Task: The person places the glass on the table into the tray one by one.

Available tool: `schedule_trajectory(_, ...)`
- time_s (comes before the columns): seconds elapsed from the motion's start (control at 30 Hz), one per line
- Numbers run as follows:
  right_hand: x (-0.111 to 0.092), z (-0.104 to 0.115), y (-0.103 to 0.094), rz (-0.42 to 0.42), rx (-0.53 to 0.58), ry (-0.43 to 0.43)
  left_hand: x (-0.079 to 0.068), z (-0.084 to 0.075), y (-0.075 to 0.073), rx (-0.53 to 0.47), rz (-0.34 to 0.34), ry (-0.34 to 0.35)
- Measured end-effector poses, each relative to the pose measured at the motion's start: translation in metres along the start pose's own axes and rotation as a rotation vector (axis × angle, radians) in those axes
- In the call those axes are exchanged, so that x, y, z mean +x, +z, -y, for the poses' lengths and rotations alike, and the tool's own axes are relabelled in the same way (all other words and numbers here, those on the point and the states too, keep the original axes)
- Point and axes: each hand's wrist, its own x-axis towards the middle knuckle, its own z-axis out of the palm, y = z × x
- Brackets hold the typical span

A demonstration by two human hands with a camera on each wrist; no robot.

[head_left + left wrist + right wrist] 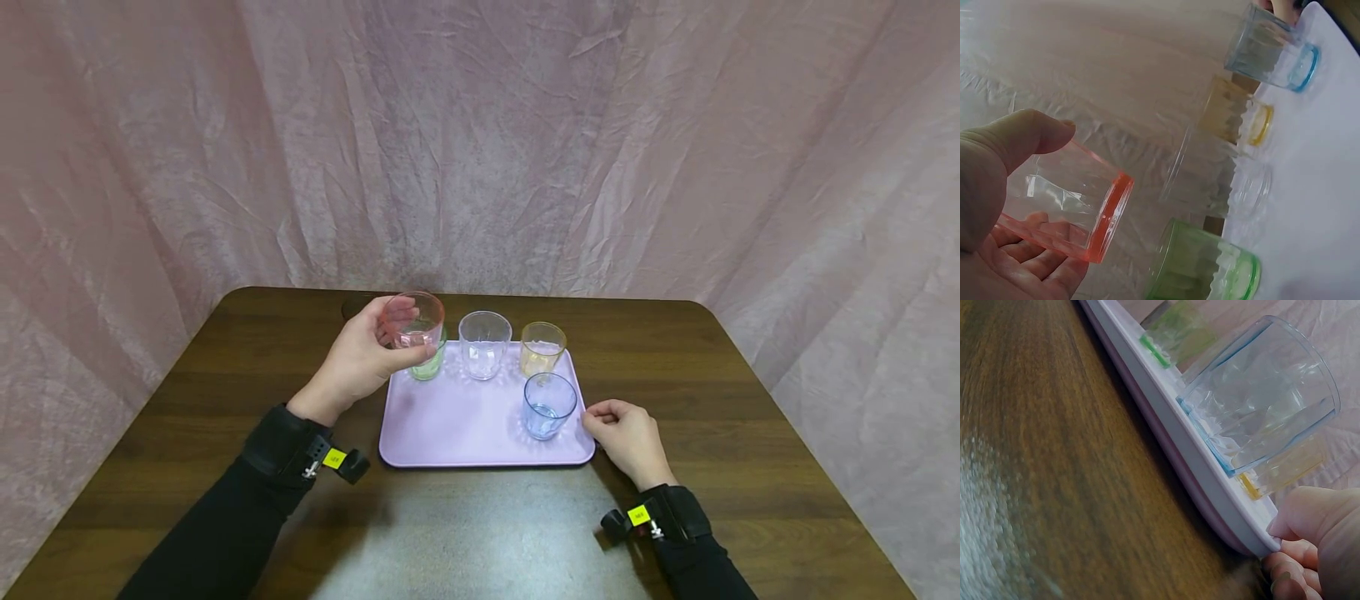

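Observation:
My left hand (360, 358) holds a clear glass with a red tint (417, 321) between thumb and fingers. In the left wrist view the glass's red base (1109, 219) hangs above the tray's level, apart from the other glasses. In the head view it partly covers a green glass (429, 367) on the lilac tray (457, 425). My right hand (626, 437) pinches the tray's right edge, with the thumb (1291, 519) on top and fingers below. Just left of that hand stands a blue glass (549, 408) on the tray.
A colourless glass (484, 346) and a yellow glass (542, 350) stand upright along the tray's far side. Under the tray is a brown wooden table (712, 375). A pink curtain (480, 150) hangs behind it. Some dark shape behind my left hand is mostly hidden.

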Motion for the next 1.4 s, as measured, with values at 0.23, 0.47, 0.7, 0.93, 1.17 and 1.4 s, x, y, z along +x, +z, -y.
schedule_trajectory(0.23,0.0,-0.001,0.0,0.001,-0.004,0.004,0.001,-0.007,0.01,-0.059,0.023,0.007)
schedule_trajectory(0.47,0.0,-0.001,0.0,0.003,0.0,0.008,0.0,-0.008,0.019,-0.05,0.052,0.012)
schedule_trajectory(0.7,0.0,-0.001,0.0,-0.006,-0.005,-0.006,0.001,-0.009,0.03,-0.058,0.075,0.021)
schedule_trajectory(0.93,0.0,-0.001,0.001,-0.009,-0.003,-0.011,-0.001,-0.011,0.04,-0.111,0.095,0.023)
schedule_trajectory(1.17,0.0,-0.001,0.0,-0.005,-0.008,-0.01,-0.003,-0.01,0.048,-0.087,0.112,0.028)
schedule_trajectory(1.4,0.001,-0.001,0.001,-0.002,-0.009,-0.009,-0.003,-0.006,0.056,-0.075,0.119,0.0)
